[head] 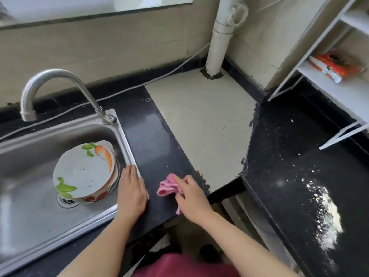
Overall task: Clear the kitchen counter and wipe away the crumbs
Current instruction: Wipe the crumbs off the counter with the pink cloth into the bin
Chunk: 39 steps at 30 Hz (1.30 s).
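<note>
So the right hand (190, 198) has a pink cloth (166, 187) bunched up in its fingers, closed around it, with a bit of the cloth trailing out under the palm, and it's sitting on the narrow strip of black counter (151, 140) between the sink (30, 212) and the pale tile panel (203, 124). The left hand (131, 192) is flat and open, holding nothing, palm down right on the sink's right rim where it meets the counter, fingers pointing away from the body. That strip is pretty tight: sink rim on one side, the rough chipped edge of the tile panel on the other, and the front edge of the counter drops off just under the right wrist. Plates and bowl (83, 172) are stacked in the sink basin near the drain, the top plate with carrot and leaf pictures on it, under the curved faucet (56, 82). The crumbs (325, 214) are way over on the right-hand counter section, well apart from the cloth, a pale heap near the front with loose specks scattered back toward the white shelf rack (329, 84). That right section is open dark surface apart from the rack's feet at the back. A white pipe (217, 45) comes down into the back corner of the tile panel, and an orange packet (337, 66) lies on the rack's shelf.
</note>
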Available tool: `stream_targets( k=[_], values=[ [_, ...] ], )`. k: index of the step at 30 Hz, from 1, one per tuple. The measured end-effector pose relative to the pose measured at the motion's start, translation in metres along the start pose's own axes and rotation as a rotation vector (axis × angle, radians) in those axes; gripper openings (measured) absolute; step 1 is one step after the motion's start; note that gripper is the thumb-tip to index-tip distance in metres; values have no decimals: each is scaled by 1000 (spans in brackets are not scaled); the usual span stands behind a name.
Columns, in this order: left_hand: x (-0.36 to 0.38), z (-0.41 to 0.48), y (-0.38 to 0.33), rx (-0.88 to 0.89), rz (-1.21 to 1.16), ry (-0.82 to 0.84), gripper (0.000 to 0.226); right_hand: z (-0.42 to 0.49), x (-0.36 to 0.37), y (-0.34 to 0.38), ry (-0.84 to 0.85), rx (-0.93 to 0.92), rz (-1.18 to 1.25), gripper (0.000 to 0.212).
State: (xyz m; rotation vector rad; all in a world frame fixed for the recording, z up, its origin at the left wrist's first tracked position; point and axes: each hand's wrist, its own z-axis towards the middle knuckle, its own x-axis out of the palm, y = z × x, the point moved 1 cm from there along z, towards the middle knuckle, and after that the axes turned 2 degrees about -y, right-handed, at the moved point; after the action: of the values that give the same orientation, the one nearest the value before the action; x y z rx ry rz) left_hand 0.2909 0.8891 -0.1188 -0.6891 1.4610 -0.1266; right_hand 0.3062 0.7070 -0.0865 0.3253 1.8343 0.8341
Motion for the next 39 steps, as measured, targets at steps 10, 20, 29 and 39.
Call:
stream_targets(
  k=[10,20,29,39],
  values=[
    [8,14,12,-220,-104,-34,48,71,-13,-28,-175,-195,-650,68],
    [7,16,10,-294,-87,-13,48,97,-33,-5,-204,-4,-275,59],
    [11,19,13,-324,-88,-1,48,123,14,1,49,-149,-640,89],
    [8,18,11,-338,-82,1,48,153,-37,9,-110,42,-374,71]
  ],
)
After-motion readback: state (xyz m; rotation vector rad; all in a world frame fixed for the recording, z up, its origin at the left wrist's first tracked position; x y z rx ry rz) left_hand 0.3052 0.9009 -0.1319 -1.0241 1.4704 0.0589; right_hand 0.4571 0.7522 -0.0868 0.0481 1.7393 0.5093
